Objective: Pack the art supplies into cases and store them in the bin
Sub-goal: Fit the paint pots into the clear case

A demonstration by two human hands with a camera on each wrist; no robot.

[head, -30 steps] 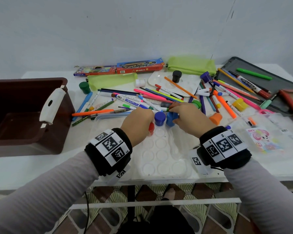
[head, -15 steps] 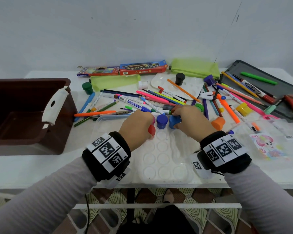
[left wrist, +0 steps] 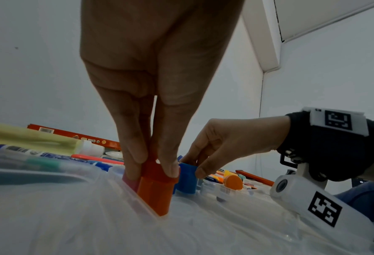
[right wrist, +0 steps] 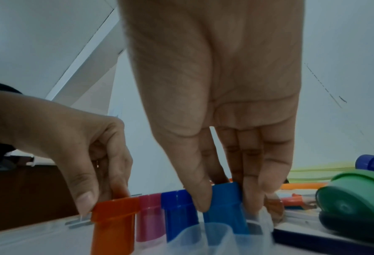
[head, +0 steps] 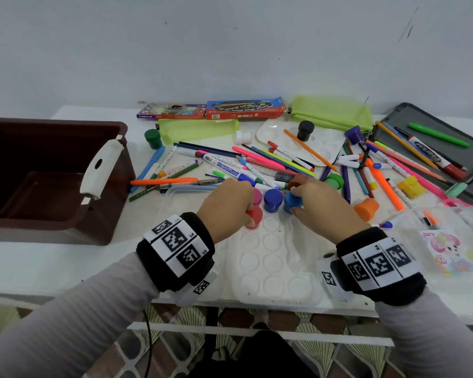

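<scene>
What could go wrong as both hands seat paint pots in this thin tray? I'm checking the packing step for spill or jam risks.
1. The clear tray looks flimsy and overhangs the table edge; pressing could flex or tip it.
2. The left hand holds the red pot tilted, so it may jam in its well.
3. The right hand seating the blue pot could knock the dark blue pot beside it.

Even, soft daylight; head view sharp, bowed at its edges. Wrist views dimmer, the clear tray [left wrist: 72, 224] foreground blurred.
</scene>
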